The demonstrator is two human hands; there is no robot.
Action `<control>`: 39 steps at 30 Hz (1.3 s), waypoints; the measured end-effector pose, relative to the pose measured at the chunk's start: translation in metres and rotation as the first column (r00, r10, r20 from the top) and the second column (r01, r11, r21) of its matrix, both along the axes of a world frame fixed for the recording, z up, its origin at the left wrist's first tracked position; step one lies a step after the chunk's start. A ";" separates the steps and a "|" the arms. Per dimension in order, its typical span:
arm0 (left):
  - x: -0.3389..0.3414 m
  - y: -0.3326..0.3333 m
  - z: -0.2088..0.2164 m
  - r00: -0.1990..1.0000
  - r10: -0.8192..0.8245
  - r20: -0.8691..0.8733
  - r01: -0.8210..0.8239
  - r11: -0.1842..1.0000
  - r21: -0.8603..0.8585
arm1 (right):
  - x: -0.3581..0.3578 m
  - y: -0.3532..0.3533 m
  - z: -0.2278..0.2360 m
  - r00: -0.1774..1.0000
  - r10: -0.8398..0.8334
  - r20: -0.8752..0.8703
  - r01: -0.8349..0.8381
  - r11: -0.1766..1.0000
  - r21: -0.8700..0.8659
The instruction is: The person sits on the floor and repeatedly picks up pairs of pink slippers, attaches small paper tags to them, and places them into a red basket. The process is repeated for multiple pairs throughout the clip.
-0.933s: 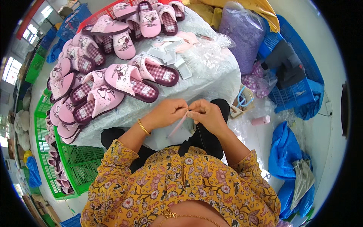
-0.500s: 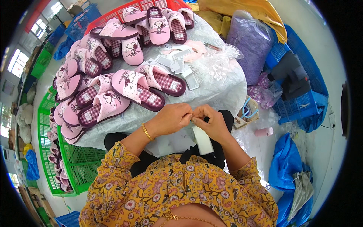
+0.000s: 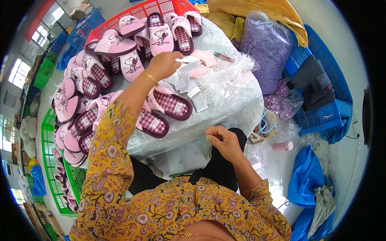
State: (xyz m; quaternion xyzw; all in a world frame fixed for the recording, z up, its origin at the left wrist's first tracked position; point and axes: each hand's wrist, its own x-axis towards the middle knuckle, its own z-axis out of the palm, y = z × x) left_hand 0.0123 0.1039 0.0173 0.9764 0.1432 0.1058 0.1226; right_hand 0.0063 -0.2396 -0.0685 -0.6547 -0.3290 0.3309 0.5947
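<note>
My left hand (image 3: 165, 64) reaches over the worktable to a pile of paper tags. Its fingertips are pinched at the end of a white tag (image 3: 187, 59). More tags, such as a white one (image 3: 197, 99), lie loose beside thin clear plastic strands (image 3: 227, 86). Over my right knee is my right hand (image 3: 224, 141), fingers curled and thumb against the forefinger. Anything held there is too small to make out. Pink slippers with dark checked insoles are heaped on the left; my left forearm partly covers the nearest slipper (image 3: 173, 105).
A red basket (image 3: 136, 14) stands behind the slippers, a green crate (image 3: 50, 160) at the left. Right of the table are a bag of purple material (image 3: 265, 52), a blue crate (image 3: 321, 120) and a pink spool (image 3: 282, 146). Scissors (image 3: 223, 56) lie on the table's far side.
My hands have parted: the left has swung forward to the tag pile, while the right has stayed near my lap. The white tag that hung below them is gone from there.
</note>
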 end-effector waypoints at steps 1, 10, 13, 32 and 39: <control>0.012 0.009 -0.006 0.999 -0.012 -0.031 0.013 0.998 0.062 | 0.002 -0.001 -0.007 1.000 -0.016 -0.023 0.016 1.000 -0.013; 0.046 0.040 -0.036 0.830 0.228 -0.509 -0.143 0.969 0.202 | 0.023 -0.024 -0.069 0.977 -0.129 -0.169 0.123 0.991 -0.043; 0.042 0.053 -0.048 0.849 0.228 -0.477 -0.161 0.971 0.178 | 0.028 -0.022 -0.077 0.970 -0.139 -0.202 0.122 0.988 -0.096; -0.034 0.083 -0.006 0.786 0.185 -0.590 -0.408 0.872 -0.270 | 0.030 -0.024 -0.087 0.935 -0.102 -0.340 0.143 0.985 0.096; -0.011 0.076 -0.028 0.842 0.166 -0.514 -0.417 0.804 -0.423 | 0.029 -0.025 -0.085 0.934 -0.117 -0.339 0.144 0.988 0.057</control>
